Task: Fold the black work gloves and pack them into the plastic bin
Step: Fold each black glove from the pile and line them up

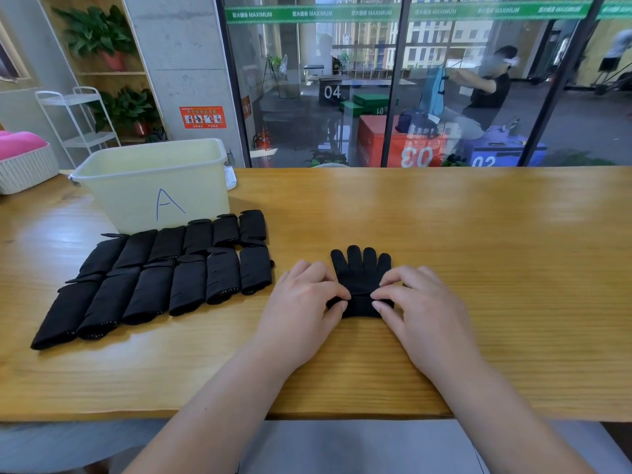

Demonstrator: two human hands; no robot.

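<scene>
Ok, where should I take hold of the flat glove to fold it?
The flat glove lies with its cuff toward you and its tips pointing away, so pinch the cuff's two near corners, coming from your side; that edge is free to lift.

Gym: numbered jump boxes (376, 142) behind glass wall (290, 80)

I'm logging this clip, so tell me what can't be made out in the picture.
Head view:
- Floor of bin: hidden by its near wall; contents unknown.
- Cuff of glove: partly covered by left hand and right hand.
- Whether folded gloves are single or paired: too dark to tell.
- Most of white item: hidden behind bin.
</scene>
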